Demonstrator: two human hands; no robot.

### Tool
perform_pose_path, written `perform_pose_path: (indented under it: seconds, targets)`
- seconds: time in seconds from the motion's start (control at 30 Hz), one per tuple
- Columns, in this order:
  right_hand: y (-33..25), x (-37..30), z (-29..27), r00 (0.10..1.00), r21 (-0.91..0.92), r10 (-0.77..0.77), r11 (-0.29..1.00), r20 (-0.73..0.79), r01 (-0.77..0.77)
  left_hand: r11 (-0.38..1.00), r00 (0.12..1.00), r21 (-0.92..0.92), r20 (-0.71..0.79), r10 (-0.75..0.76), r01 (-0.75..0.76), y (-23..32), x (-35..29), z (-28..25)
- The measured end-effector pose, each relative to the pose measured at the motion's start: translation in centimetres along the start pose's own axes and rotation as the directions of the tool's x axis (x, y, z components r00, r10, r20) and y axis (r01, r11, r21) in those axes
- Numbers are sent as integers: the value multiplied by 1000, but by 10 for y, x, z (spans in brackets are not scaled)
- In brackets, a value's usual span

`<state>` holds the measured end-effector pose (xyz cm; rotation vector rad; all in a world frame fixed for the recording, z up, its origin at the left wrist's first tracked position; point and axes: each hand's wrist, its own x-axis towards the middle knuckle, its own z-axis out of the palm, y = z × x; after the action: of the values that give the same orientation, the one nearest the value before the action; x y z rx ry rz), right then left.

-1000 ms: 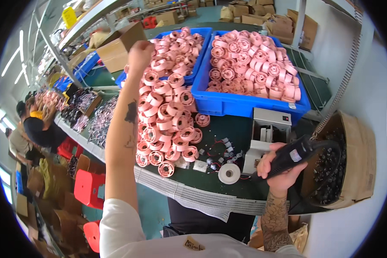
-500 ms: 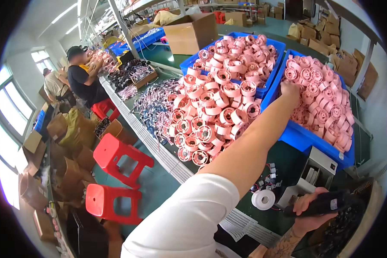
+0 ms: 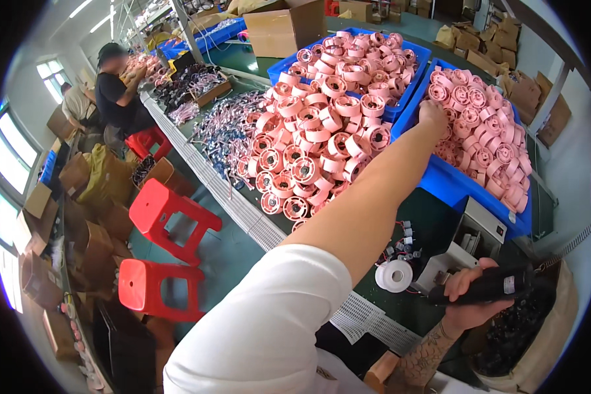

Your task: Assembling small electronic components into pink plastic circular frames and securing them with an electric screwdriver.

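My left hand [image 3: 432, 114], its arm in a white sleeve stretched far to the right, is at the near left side of a blue bin [image 3: 421, 174] heaped with pink round plastic housings [image 3: 484, 128]. Its fingers look curled in among the housings; whatever they hold is hidden. At the lower right, my right hand [image 3: 465, 315] is wrapped around a black electric screwdriver [image 3: 486, 285] lying almost level. A coiled cord [image 3: 574, 247] runs up from the tool's right end. Left of the reaching arm, loose pink housings [image 3: 304, 169] with dark centres lie in a large pile.
A second blue bin [image 3: 410, 98] of housings stands behind. Near the screwdriver are a grey metal box [image 3: 482, 226], a white spool [image 3: 394, 276] and small motors [image 3: 404, 246]. Bundled wires [image 3: 224, 128] lie further left. Two red stools [image 3: 154, 285] stand beside the bench; a seated person [image 3: 118, 92] works beyond.
The whole view has shifted, so the bench and bins sit slightly higher and further left. My left hand stays at the bin's side, and my right hand keeps the screwdriver.
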<state>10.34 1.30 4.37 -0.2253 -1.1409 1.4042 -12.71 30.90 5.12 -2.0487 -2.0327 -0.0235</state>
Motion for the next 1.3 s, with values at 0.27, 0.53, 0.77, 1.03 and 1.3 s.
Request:
perform_pose_path:
  seconds: [0.27, 0.53, 0.77, 1.03, 1.3]
  targets:
    - [-10, -3, -4, 995, 46, -50, 998, 89, 46, 625, 777, -565, -621, 108, -539, 10, -163, -89]
    - [-10, -3, -3, 992, 23, -76, 997, 100, 74, 606, 876, -637, -406, 261, -476, 48, -338, -25]
    - [-16, -13, -15, 1000, 42, 1, 999, -26, 0, 719, 946, -616, -238, 219, -322, 65, -359, -42]
    - [-4, -5, -5, 1000, 46, 4, 999, 26, -5, 798, 971, -559, -200, 133, -224, 45, -380, -48]
    - [-9, -7, -11, 1000, -4, -11, 1000, 22, 11, 749, 966, -613, -117, 230, -252, 32, -358, -56]
